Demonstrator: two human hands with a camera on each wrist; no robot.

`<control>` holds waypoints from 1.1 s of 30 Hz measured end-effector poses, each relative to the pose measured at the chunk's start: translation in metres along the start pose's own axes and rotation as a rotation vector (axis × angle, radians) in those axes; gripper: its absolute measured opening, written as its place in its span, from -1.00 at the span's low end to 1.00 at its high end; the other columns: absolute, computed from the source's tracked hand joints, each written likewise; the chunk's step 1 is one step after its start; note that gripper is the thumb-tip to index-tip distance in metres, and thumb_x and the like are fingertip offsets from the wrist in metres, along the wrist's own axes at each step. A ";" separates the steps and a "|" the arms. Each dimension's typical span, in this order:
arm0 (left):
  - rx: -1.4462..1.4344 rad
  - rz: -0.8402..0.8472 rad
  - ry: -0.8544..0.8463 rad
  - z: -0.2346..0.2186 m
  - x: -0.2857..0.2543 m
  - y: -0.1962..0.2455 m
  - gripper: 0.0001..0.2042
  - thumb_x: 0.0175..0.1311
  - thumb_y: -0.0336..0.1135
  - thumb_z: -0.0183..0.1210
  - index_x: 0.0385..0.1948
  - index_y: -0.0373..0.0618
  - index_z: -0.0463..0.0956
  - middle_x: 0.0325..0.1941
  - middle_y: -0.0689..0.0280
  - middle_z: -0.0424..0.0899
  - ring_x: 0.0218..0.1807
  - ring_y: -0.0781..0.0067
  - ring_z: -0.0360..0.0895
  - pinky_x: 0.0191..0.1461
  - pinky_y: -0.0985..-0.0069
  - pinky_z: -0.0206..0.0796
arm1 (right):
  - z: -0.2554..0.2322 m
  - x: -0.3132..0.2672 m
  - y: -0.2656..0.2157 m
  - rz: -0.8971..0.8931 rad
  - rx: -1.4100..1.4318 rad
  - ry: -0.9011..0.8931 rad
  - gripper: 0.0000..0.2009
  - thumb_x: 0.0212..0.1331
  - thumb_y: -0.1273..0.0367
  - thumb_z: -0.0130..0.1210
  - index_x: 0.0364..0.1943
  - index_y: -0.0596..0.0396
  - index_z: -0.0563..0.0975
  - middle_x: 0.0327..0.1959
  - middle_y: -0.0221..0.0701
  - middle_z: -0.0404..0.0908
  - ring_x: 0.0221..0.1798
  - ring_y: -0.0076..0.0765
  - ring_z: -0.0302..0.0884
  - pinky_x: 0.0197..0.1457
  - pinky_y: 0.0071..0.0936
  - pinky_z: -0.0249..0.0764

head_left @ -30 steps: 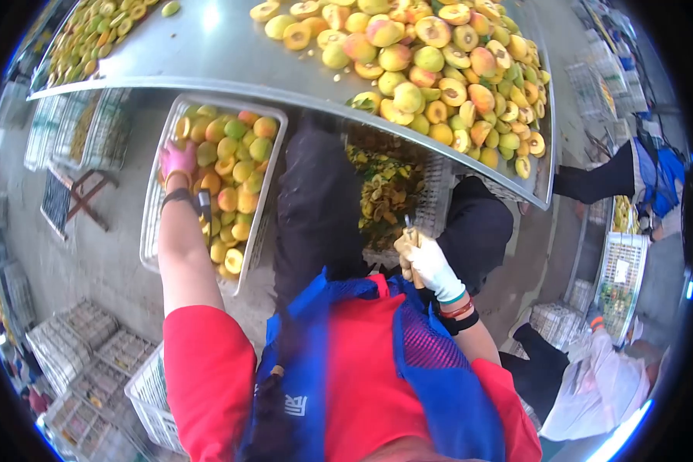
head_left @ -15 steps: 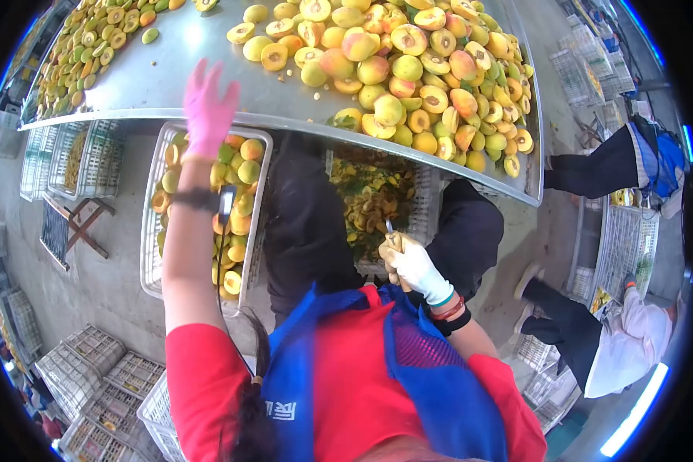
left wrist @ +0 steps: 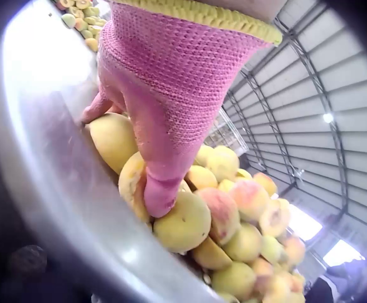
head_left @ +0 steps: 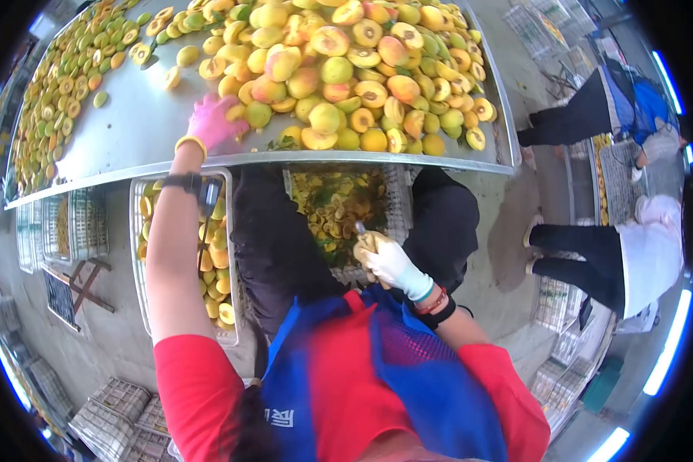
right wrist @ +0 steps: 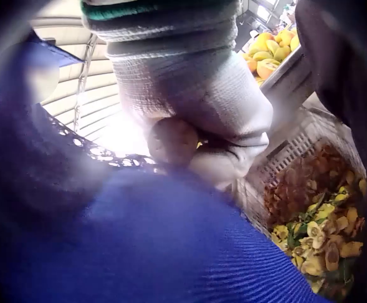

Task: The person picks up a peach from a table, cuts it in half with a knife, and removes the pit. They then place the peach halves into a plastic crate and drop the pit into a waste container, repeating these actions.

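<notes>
In a pink knit glove, my left hand (head_left: pixel 214 125) reaches over the metal table to the near left edge of the peach pile (head_left: pixel 362 85). Its thumb and fingers straddle a yellow peach (left wrist: pixel 112 140) and a cut peach half (left wrist: pixel 131 183), the thumb tip against a greenish peach (left wrist: pixel 183 222). My right hand (head_left: pixel 389 260), gloved in white with tan fingers, grips a short tool (head_left: pixel 360 227) over my lap. The tool's metal tip points up; in the right wrist view its round wooden handle end (right wrist: pixel 172 140) pokes out of the fist.
The metal table (head_left: pixel 142 127) has a raised rim, with smaller cut halves (head_left: pixel 61 100) heaped at left. Below it stand a white crate (head_left: pixel 227 339) of peaches and, between my knees, a crate of scraps (head_left: pixel 339 200). A folding stool (head_left: pixel 73 292) is at left; other people (head_left: pixel 654 246) are at right.
My left hand has left the peach crate, swung up over the table with fingers spread, and come down at the pile. The right hand keeps holding the tool; the view has shifted.
</notes>
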State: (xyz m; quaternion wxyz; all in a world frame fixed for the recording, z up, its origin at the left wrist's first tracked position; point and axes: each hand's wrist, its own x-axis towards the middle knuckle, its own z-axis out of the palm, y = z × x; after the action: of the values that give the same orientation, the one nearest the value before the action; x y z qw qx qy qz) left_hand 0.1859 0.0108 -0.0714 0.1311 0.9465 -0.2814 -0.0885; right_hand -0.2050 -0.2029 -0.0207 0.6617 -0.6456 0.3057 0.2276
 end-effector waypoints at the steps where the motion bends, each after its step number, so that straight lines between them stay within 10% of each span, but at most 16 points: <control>1: -0.039 0.074 0.010 0.007 -0.009 0.007 -0.40 0.02 0.00 0.36 0.19 0.19 0.48 0.35 0.03 0.31 0.37 -0.21 0.22 0.41 0.09 0.19 | 0.004 0.001 0.002 -0.110 -0.013 -0.001 -0.79 0.34 0.27 0.08 -0.12 0.09 0.44 -0.52 -0.55 0.42 -0.69 -0.67 0.35 -0.75 -0.64 0.18; 11: -0.273 0.220 0.100 0.023 -0.039 0.036 -0.52 0.06 -0.26 0.35 0.08 -0.01 0.49 0.29 -0.03 0.37 0.27 -0.09 0.39 0.26 0.22 0.35 | -0.002 -0.031 0.007 -0.246 -0.126 0.038 -0.70 0.30 0.23 0.14 -0.05 0.12 0.44 -0.53 -0.54 0.44 -0.69 -0.66 0.38 -0.72 -0.65 0.25; 16: -1.062 0.146 0.188 -0.018 -0.093 0.117 -0.56 0.22 -0.27 0.28 0.14 -0.07 0.43 -0.04 0.23 0.56 -0.10 0.29 0.58 -0.07 0.45 0.45 | -0.006 -0.045 0.004 -0.311 -0.087 0.081 -0.72 0.30 0.24 0.15 -0.05 0.10 0.47 -0.54 -0.53 0.47 -0.65 -0.65 0.43 -0.64 -0.64 0.31; 21: -1.565 0.197 0.031 -0.044 -0.170 0.194 -0.56 0.37 -0.23 0.16 0.25 -0.07 0.37 -0.14 0.40 0.56 -0.21 0.67 0.53 -0.30 0.72 0.35 | 0.002 -0.057 -0.020 -0.801 -0.465 0.339 -0.75 0.25 0.30 0.16 -0.08 0.11 0.47 -0.49 -0.28 0.59 -0.54 -0.32 0.59 -0.43 -0.36 0.49; 28: -1.563 0.220 -0.001 -0.032 -0.223 0.251 -0.60 0.52 -0.08 -0.09 0.22 -0.10 0.41 -0.08 0.34 0.63 -0.27 0.75 0.49 -0.45 0.83 0.22 | 0.009 -0.080 -0.043 -0.916 -0.426 0.366 -0.81 0.22 0.36 0.15 -0.26 0.18 0.43 -0.53 -0.04 0.57 -0.46 0.16 0.59 -0.44 -0.12 0.47; 33: -1.453 0.373 0.189 -0.024 -0.234 0.274 -0.61 0.57 -0.13 -0.16 0.10 -0.28 0.44 -0.07 0.25 0.64 -0.04 0.54 0.52 0.13 0.58 0.34 | 0.007 -0.082 -0.030 -0.932 -0.418 0.398 -0.82 0.22 0.37 0.14 -0.30 0.17 0.41 -0.53 -0.05 0.55 -0.44 0.20 0.56 -0.42 -0.10 0.44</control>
State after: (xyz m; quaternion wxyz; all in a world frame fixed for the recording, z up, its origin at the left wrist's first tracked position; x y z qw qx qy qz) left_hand -0.1416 -0.0754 0.0552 0.7585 0.5621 -0.2952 -0.1468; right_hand -0.2420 -0.1904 0.0581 0.4793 -0.8611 0.0546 -0.1604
